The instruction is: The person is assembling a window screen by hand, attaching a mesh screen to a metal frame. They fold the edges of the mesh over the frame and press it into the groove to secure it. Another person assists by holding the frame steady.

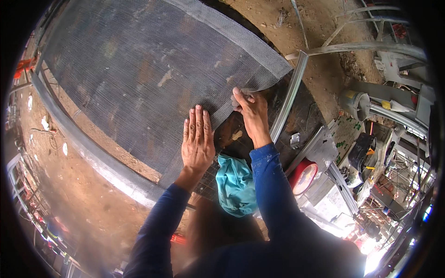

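Note:
A large sheet of grey wire mesh lies spread over a dark tabletop, with a paler, denser-looking band along its far edge. My left hand rests flat on the mesh near its closest edge, fingers stretched out and side by side. At the mesh's right edge, my right hand is closed on a folded or bunched bit of it, thumb on top. The mesh lifts and curls beyond that grip. Between my forearms lies a crumpled teal cloth.
A metal channel bar lies right of my right hand. Beyond the cloth to the right is a round red item with a pale face. A curved metal rail runs along the left. A bucket stands at the right on dirt ground.

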`<state>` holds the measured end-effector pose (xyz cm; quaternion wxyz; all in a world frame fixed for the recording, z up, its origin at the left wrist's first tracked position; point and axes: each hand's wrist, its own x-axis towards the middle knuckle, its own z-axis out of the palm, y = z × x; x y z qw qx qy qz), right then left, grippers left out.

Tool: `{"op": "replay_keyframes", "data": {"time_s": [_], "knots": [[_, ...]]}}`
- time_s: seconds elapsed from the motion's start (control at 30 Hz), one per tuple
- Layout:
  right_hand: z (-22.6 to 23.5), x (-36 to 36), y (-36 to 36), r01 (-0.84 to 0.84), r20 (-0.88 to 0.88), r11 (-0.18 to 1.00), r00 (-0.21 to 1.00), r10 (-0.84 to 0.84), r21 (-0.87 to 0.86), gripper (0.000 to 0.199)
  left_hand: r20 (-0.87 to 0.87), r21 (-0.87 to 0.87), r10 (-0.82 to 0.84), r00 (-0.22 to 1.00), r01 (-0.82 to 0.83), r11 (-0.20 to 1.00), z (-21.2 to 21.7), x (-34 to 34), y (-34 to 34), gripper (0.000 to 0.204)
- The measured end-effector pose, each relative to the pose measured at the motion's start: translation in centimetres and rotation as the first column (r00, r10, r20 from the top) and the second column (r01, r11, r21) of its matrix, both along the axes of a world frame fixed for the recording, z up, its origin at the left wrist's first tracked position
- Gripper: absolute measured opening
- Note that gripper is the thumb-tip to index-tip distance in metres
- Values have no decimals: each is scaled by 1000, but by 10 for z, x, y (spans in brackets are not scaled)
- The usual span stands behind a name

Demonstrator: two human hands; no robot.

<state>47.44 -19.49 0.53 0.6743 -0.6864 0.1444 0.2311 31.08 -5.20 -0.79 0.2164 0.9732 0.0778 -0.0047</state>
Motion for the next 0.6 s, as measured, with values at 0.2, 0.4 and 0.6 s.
{"op": "replay_keyframes", "data": {"time_s": [0.2,0.4,0.6], "knots": [[11,-18,-29,-144,-121,867,966,227,476,47,13,-24,5,1000,-5,1000,4,3,0,73],[-1,-12,-21,-227,-92,941,962,256,250,34,4,-11,3,1000,-3,1000,0,0,1,68],[4,-16,4,-47,-122,999,991,49,21,23,15,18,-46,999,46,999,-3,-3,2,74]]}}
